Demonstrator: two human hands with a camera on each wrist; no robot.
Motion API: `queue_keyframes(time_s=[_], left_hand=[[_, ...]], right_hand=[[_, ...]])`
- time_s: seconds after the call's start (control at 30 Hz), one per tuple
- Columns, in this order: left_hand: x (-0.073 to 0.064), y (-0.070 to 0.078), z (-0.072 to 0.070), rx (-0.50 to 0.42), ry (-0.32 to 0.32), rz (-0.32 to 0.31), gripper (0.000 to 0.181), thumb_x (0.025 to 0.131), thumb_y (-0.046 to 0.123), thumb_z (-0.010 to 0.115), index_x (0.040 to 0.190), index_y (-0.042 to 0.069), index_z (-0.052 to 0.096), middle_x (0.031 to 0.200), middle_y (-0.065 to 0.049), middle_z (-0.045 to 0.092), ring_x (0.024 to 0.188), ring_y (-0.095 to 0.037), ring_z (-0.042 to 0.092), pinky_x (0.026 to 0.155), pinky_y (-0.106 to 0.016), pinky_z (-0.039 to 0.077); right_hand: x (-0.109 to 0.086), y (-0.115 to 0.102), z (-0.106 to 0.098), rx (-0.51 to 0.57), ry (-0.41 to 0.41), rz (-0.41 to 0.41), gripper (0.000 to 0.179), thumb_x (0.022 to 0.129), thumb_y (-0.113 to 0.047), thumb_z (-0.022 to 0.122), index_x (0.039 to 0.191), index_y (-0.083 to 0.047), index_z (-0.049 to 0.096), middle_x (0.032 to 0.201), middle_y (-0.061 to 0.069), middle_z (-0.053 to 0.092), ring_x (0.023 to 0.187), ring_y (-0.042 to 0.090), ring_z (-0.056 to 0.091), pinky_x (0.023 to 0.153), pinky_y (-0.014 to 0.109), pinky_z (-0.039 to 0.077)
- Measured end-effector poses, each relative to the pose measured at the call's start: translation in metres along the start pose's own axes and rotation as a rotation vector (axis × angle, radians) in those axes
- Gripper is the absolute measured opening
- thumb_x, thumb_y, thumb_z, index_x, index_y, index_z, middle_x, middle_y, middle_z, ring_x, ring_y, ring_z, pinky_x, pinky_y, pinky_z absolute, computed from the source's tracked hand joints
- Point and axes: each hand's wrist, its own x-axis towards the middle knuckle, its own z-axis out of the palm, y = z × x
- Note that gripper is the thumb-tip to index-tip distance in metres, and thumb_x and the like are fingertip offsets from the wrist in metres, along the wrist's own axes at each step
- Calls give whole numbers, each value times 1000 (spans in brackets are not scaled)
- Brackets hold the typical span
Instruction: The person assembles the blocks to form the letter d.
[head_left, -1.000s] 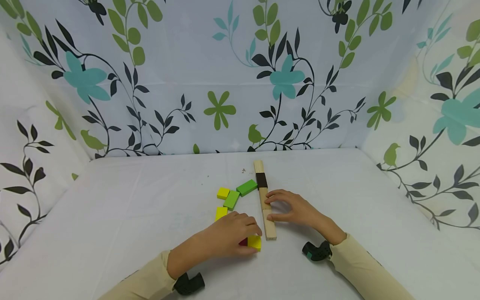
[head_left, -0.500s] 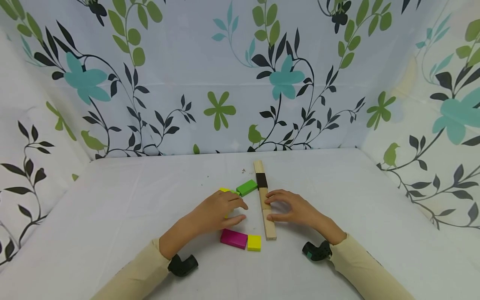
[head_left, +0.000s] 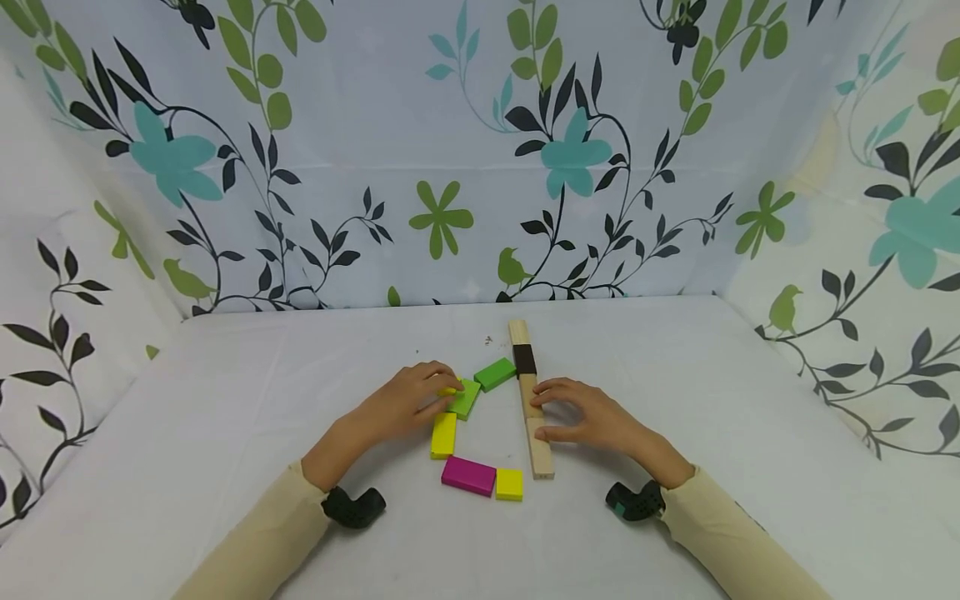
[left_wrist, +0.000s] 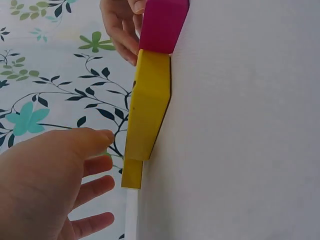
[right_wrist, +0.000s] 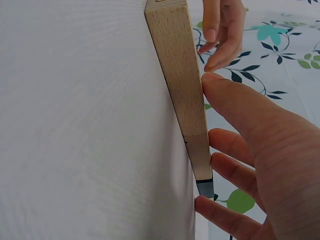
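In the head view my left hand hovers around a small yellow block, partly hiding it. The left wrist view shows its fingers apart from the yellow blocks, gripping nothing. Beside it are a green block and a longer yellow block. My right hand rests its thumb and fingertips against the right side of a straight row of wooden blocks. That row includes one dark brown block.
A second green block touches the row near the dark block. A magenta block and a yellow square block lie end to end at the front. White cloth covers the table; a patterned curtain stands behind.
My left hand has left the yellow square block at the front and moved away and leftward to the small yellow block, uncovering the magenta block. My right hand stays put.
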Motion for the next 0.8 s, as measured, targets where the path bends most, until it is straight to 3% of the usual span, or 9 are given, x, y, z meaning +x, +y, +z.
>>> queue_keyframes(time_s=[0.33, 0.57, 0.8], left_hand=[[-2, -6, 1, -5, -41, -86, 25, 93, 11, 63, 118, 8, 65, 124, -10, 59, 116, -27, 55, 98, -48, 45], [-2, -6, -2, -5, -41, -108, 24, 91, 8, 67, 114, 9, 66, 118, -9, 59, 107, -25, 57, 93, -47, 49], [-2, -7, -1, -15, -45, -120, 21, 90, 7, 68, 111, 9, 65, 121, -10, 59, 109, -26, 57, 95, -45, 50]], right_hand=[[1, 3, 1, 5, 3, -4, 38, 84, -30, 77, 117, -12, 68, 131, 9, 59, 126, 33, 51, 105, 58, 38], [1, 1, 0, 14, -3, 2, 39, 84, -29, 77, 117, -12, 68, 131, 9, 59, 126, 32, 51, 105, 58, 38], [1, 0, 0, 9, -8, 12, 40, 84, -30, 77, 118, -12, 68, 131, 9, 59, 126, 32, 51, 105, 58, 38]])
